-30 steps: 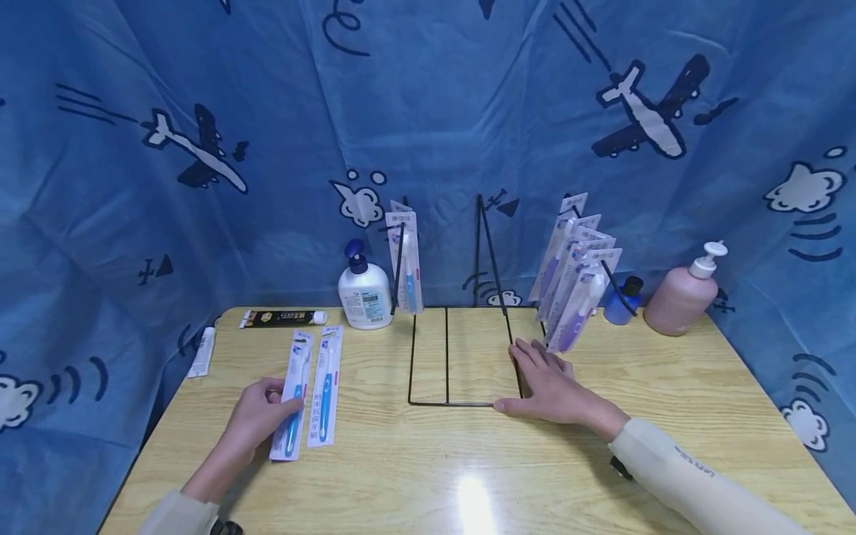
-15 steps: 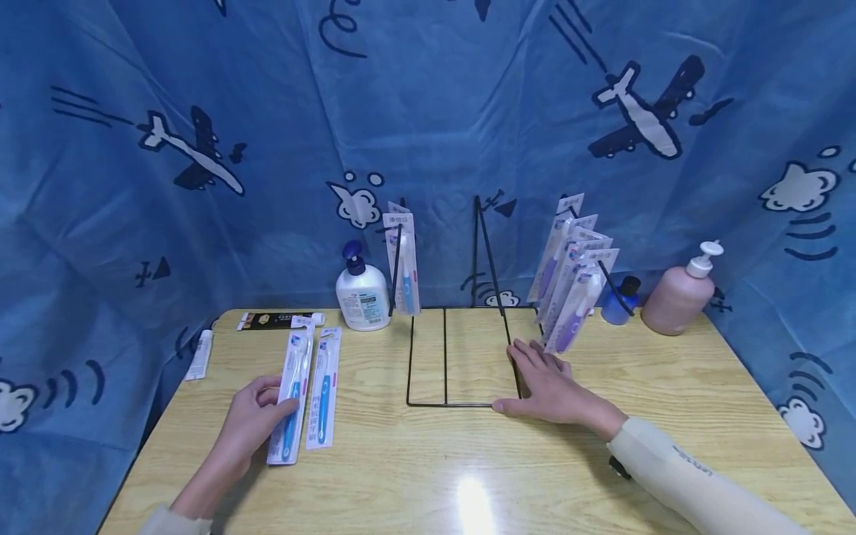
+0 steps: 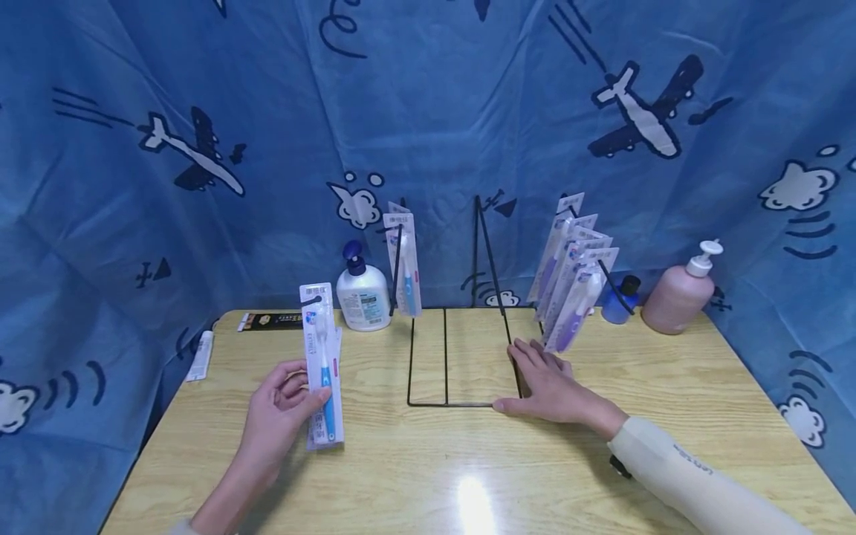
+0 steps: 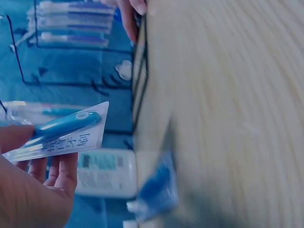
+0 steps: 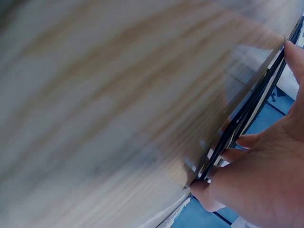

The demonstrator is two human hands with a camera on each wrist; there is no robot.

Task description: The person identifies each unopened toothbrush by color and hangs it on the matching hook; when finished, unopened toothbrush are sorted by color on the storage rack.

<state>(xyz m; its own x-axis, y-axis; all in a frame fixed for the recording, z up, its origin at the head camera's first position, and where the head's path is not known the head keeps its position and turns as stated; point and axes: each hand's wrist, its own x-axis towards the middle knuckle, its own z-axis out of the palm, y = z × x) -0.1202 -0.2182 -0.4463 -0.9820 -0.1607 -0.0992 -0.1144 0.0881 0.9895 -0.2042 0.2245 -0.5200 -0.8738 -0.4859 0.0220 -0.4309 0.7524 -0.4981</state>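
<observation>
My left hand [image 3: 284, 416] pinches a packaged blue toothbrush [image 3: 319, 327] by its lower half, thumb in front and fingers behind. The pack is held upright, above the table. Behind it lies a second packaged toothbrush [image 3: 338, 339], mostly hidden in the head view; the left wrist view shows that blue toothbrush pack [image 4: 159, 185] on the wood. My right hand [image 3: 548, 386] rests with spread fingers on the base of a black wire rack [image 3: 428, 405]. Packaged toothbrushes with blue handles [image 3: 403, 267] hang on the rack's left hook, several purple ones [image 3: 575, 297] on its right.
A white pump bottle [image 3: 364, 297] stands left of the rack. A blue bottle [image 3: 616, 305] and a pink pump bottle [image 3: 677, 301] stand to its right. A black toothpaste tube [image 3: 270, 321] and a small white tube [image 3: 200, 355] lie at the back left. A blue curtain [image 3: 428, 134] hangs behind.
My left hand has lifted the toothbrush pack off the table, tilted it upright and moved it right, in front of the other pack. My right hand stays on the rack base.
</observation>
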